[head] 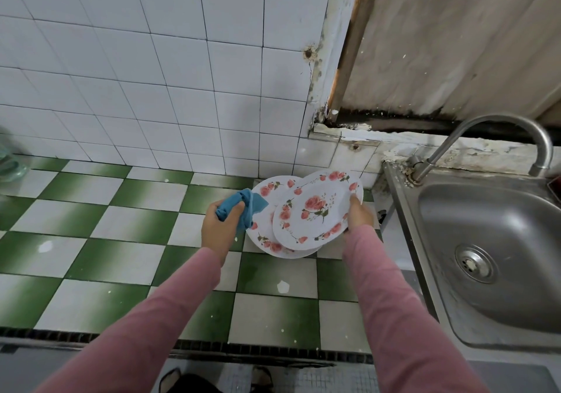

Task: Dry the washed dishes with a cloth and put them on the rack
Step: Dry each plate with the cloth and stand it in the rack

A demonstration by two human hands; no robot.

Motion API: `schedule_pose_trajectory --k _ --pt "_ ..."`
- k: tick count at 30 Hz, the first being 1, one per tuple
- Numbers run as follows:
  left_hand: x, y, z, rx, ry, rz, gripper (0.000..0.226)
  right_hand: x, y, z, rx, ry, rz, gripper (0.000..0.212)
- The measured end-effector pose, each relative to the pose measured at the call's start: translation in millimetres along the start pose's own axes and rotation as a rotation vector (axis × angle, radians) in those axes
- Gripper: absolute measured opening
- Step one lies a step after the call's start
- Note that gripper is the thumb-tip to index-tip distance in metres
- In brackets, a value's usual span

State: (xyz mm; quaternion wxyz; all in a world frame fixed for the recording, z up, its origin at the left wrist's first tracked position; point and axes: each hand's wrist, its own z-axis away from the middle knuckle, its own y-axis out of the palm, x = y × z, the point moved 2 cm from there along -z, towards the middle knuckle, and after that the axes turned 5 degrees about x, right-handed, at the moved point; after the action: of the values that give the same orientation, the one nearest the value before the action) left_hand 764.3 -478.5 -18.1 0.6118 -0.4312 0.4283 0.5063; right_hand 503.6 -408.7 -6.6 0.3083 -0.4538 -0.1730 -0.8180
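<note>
The desk [91,210], tiled in green and white squares, is carrying a small stack of flowered plates at its back right corner, close against the steel sink [485,241] and under the faucet [501,131]; that spot is probably serving as the landing place for dishes coming straight out of the wash. No rack is showing anywhere in view.

The lower plate [267,235] is lying flat on the desk. The top plate [315,210] is tilting up off it, its face turning toward the person so the cloth can reach it.

The right hand [359,213] is gripping that top plate at its right rim, thumb pressing on the upper face while the other fingers are curling out of sight beneath, apparently supporting the underside. So the plate is lying to the left of this hand, pinched only at the edge, leaving nearly the whole face free for wiping.

The left hand [220,227] is closing into a fist around the bunched blue cloth [243,207], whose loose end is hanging just over the left rim of the lower plate, just beside the raised one.
</note>
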Motion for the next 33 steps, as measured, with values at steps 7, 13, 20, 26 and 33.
schedule_pose_trajectory --k 7,13,20,26,33 --pt "0 11 5 0.069 -0.048 0.046 0.030 13 24 39 0.034 -0.199 0.062 0.032" --pt "-5 18 16 0.119 -0.076 0.144 0.024 3 40 67 0.031 -0.410 0.104 0.041" --pt "-8 21 20 0.158 -0.087 0.170 0.027 -1 44 94 0.096 -0.642 0.145 0.027" --pt "-22 18 25 0.113 -0.048 0.190 0.032 3 43 97 0.077 -0.697 0.114 0.027" --pt "-25 12 26 0.106 -0.049 0.175 0.035 4 31 88 0.002 -0.691 0.022 0.023"
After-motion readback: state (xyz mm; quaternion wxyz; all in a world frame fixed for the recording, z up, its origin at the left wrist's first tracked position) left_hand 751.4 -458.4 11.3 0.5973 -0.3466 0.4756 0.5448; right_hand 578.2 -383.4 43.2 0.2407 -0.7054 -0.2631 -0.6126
